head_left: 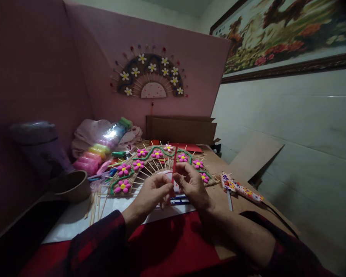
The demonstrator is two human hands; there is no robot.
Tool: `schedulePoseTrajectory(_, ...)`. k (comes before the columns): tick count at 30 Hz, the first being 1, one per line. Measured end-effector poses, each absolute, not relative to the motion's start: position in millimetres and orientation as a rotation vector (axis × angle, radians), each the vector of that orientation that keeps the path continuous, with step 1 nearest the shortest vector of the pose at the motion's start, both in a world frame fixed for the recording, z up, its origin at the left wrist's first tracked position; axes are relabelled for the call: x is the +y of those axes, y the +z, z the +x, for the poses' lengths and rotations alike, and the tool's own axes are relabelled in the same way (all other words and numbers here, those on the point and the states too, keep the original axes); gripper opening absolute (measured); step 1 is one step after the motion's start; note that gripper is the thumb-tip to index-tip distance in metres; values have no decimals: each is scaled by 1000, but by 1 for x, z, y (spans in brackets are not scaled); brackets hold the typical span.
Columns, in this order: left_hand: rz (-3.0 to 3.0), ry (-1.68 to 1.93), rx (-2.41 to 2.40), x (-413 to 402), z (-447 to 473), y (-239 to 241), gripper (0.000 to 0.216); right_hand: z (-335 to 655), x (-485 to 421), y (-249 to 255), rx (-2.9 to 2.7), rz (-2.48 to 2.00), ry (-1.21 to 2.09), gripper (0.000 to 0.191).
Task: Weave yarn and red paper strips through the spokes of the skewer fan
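The tabletop [212, 157] presented a brown surface at the right, with a white sheet [66, 225] laid over its left and central area. A fan-shaped panel [138, 154] with pink clay flowers rested partly over the white sheet. Thin wooden sticks [98, 206] lay loose at its left end, near an open brown cylinder [75, 186]. A flower-patterned glue gun [238, 187] lay on the brown surface, right of the panel. Cardboard [181, 129] stood behind the panel.

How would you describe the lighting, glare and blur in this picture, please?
Head view: dim, darker toward the left; glare whitens part of the plastic-wrapped pack; shadow darkens the red surface; the tumbler looks murky; the flowered fan reads fairly clearly.
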State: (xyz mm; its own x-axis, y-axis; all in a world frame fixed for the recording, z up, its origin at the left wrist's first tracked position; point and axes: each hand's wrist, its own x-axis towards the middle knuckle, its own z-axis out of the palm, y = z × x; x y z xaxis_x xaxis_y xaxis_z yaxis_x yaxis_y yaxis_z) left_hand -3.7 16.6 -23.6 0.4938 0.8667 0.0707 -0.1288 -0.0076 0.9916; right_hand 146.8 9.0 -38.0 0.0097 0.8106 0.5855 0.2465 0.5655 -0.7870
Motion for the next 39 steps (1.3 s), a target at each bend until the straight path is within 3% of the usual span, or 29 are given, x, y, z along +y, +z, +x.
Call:
schedulePoseTrajectory(10, 1398, 752, 708, 22, -1, -38, 26, 146, 18, -37, -1261, -856, 1065, 40)
schedulePoseTrajectory(15, 1454, 798, 795, 18, -2, -30, 32, 147, 15, -34, -1247, -855, 1132, 40)
schedulePoseTrajectory(22, 1329, 1115, 858, 21, -9, -20, 19, 146, 10, -32, -1401, -896, 1285, 44)
schedulePoseTrajectory(39, 1311, 1223, 719, 27, -12, -26, 18, 144, 8, -32, -1612, -930, 1312, 50)
